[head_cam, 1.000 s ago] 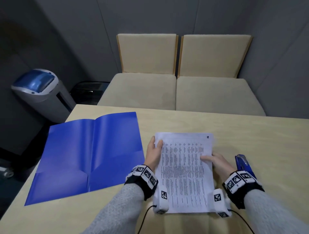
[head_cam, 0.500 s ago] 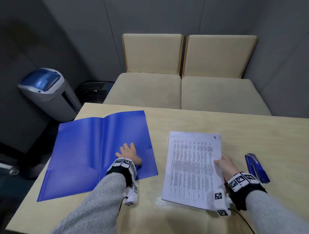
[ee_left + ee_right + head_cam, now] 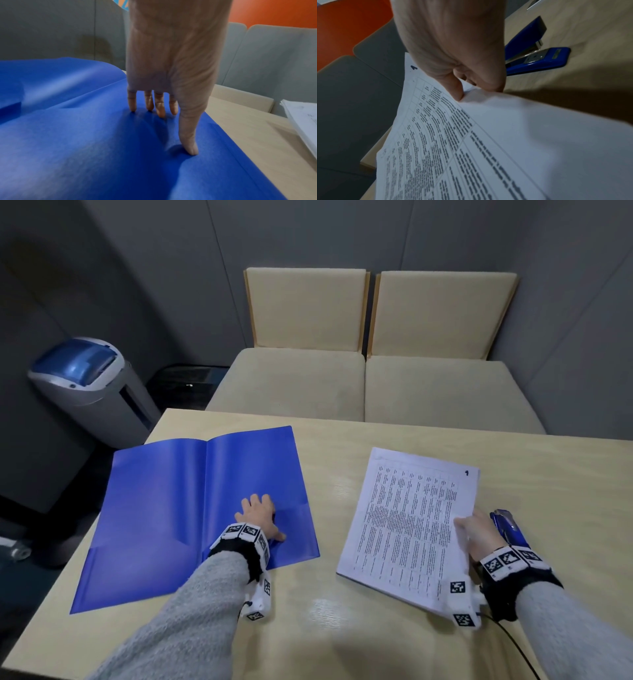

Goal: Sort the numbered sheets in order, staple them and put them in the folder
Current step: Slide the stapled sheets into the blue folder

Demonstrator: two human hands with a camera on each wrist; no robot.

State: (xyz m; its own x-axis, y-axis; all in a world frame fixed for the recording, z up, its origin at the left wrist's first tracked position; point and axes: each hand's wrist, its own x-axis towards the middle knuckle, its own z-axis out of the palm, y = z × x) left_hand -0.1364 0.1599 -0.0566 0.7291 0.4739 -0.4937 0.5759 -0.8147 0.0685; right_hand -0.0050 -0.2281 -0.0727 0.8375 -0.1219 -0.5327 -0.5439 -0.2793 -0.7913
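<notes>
An open blue folder (image 3: 164, 508) lies flat on the left of the table. My left hand (image 3: 258, 517) presses its spread fingers (image 3: 160, 108) and thumb on the folder's right half (image 3: 85, 142), near the pocket. A stack of printed sheets (image 3: 411, 522) with a "1" in its top right corner lies to the right, tilted. My right hand (image 3: 474, 534) pinches the stack's right edge between thumb and fingers (image 3: 458, 93), and the sheets (image 3: 471, 148) are lifted there. A blue stapler (image 3: 508, 529) sits just right of that hand, also the stapler (image 3: 537, 54) in the right wrist view.
The light wooden table (image 3: 342, 628) ends at a far edge with two beige seats (image 3: 370, 385) behind it. A grey and blue bin (image 3: 89, 385) stands on the floor at the left. A black cable (image 3: 517, 645) trails from my right wrist.
My left hand let go of the sheets, moved left and now presses on the folder. The right hand alone holds the stack, which has shifted right and turned slightly.
</notes>
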